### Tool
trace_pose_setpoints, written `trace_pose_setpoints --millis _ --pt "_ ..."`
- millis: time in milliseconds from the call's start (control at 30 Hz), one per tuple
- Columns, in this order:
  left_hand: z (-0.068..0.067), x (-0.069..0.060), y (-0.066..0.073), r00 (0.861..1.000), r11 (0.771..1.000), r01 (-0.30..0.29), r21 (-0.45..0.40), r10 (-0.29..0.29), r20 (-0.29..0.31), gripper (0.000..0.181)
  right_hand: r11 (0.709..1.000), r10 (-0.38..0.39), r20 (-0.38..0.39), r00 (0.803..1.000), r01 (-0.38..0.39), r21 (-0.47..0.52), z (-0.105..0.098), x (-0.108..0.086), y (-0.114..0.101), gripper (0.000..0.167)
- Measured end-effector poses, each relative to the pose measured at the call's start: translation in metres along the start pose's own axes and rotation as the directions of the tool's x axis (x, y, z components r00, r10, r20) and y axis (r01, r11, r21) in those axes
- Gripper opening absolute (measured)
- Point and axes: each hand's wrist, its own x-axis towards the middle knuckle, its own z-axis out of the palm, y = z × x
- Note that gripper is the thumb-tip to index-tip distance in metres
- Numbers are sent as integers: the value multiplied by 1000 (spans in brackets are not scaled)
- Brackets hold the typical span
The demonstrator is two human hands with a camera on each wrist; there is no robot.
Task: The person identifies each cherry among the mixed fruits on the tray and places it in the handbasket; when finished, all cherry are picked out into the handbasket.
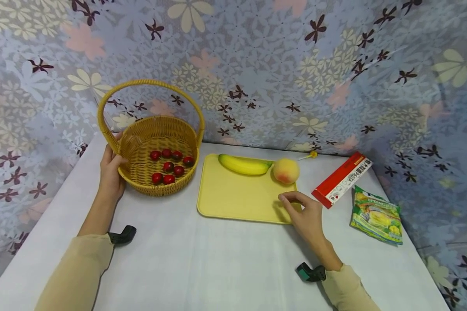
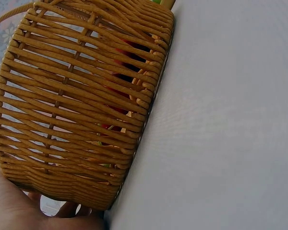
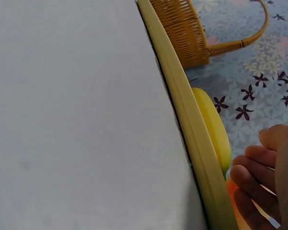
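Note:
My left hand grips the left side of a wicker basket, its thumb near the rim. In the left wrist view, fingers press against the woven wall of the basket. Several dark red cherries lie inside it. My right hand hovers over the right edge of a yellow tray, fingers loosely bent and holding nothing. Along the tray's back edge lie a banana and, touching its tip, a peach. The right wrist view shows the banana beyond the tray rim.
Right of the tray lies a red and white pasta box, with a green and yellow packet beside it. A small yellow lollipop lies behind the peach. Floral cloth rises behind the white table.

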Motion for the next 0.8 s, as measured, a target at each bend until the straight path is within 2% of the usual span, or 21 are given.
trace_pose_setpoints --millis 167,600,800 --pt "0 0 2 1000 1000 1 5 -1 -9 75 999 -24 22 999 25 -33 1 0 4 7" --pt "4 3 6 999 1000 -29 4 28 35 74 997 -2 37 999 5 -75 -1 -2 3 6" --pt "3 1 2 1000 1000 7 6 -7 17 73 996 -7 40 999 11 -86 -1 -3 7 7"
